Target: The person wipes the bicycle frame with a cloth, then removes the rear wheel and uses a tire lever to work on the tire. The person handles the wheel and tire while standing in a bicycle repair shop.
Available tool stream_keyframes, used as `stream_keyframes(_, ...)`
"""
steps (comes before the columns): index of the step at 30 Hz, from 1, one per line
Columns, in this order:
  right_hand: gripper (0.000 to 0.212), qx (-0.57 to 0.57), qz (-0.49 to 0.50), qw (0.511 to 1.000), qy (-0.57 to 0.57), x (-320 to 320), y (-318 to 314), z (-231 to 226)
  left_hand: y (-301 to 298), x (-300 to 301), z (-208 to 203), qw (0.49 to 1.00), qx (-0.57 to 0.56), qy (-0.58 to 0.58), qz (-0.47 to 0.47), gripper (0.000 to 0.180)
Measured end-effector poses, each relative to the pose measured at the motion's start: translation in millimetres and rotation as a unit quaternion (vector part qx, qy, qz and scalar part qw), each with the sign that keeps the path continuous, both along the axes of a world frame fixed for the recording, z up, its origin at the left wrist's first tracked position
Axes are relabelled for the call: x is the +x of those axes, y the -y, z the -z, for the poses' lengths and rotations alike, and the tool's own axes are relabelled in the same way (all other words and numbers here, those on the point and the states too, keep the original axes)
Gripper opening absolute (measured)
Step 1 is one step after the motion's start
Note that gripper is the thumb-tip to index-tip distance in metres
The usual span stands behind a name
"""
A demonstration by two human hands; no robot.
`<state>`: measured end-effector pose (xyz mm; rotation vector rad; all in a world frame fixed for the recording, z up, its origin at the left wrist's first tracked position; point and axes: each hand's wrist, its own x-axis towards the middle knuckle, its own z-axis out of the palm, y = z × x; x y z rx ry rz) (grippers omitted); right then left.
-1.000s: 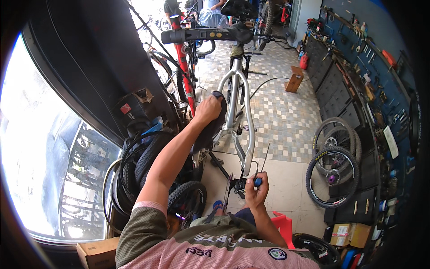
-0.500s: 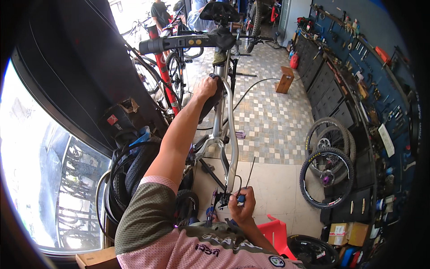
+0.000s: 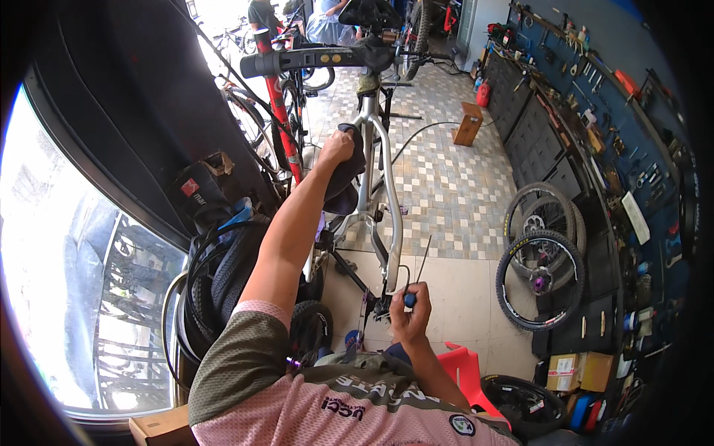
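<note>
Partly hidden behind the silver frame (image 3: 379,186): dark rag (image 3: 349,175).

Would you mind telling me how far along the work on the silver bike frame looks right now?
Mid-job. Done: the silver bike frame hangs clamped in the red repair stand, wheels off. In hand: the left hand presses a dark cloth on the frame, and the right hand holds a blue-handled tool near the bottom bracket. Left: loose wheels lean unfitted by the cabinets.

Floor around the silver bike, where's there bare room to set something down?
Free: the checkered tiles between the silver bike frame and the wooden block. Crowded: the tyres by the window at left, and the wheels leaning at the right wall.
</note>
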<state>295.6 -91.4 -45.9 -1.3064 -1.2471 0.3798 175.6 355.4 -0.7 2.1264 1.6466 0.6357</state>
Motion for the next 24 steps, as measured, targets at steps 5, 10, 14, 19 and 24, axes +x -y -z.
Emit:
stream_keyframes(5, 0.018, 0.016, 0.008, 1.000, -0.008, -3.3, 1.8, 12.3, 30.1, -20.1, 5.5, 0.999, -0.032, 0.019, -0.001, 0.068)
stream_keyframes(10, 0.014, 0.000, 0.012, 0.998, -0.064, -9.0, 3.4, 11.9, 61.0, -56.7, 14.5, 0.986, -0.103, 0.126, 0.037, 0.072)
stream_keyframes(14, 0.014, -0.002, 0.028, 0.998, -0.052, -9.1, 3.7, 13.3, 100.8, -79.9, 20.5, 0.971, -0.125, 0.193, 0.073, 0.067)
stream_keyframes(19, 0.014, -0.014, 0.030, 0.997, -0.068, -10.8, 4.6, 15.4, 150.5, -100.7, 25.9, 0.971, -0.089, 0.213, 0.056, 0.060)
stream_keyframes(24, 0.013, -0.013, 0.023, 0.997, -0.076, -9.3, 4.5, 20.0, 199.6, -110.4, 31.4, 0.968, -0.039, 0.248, 0.031, 0.049)
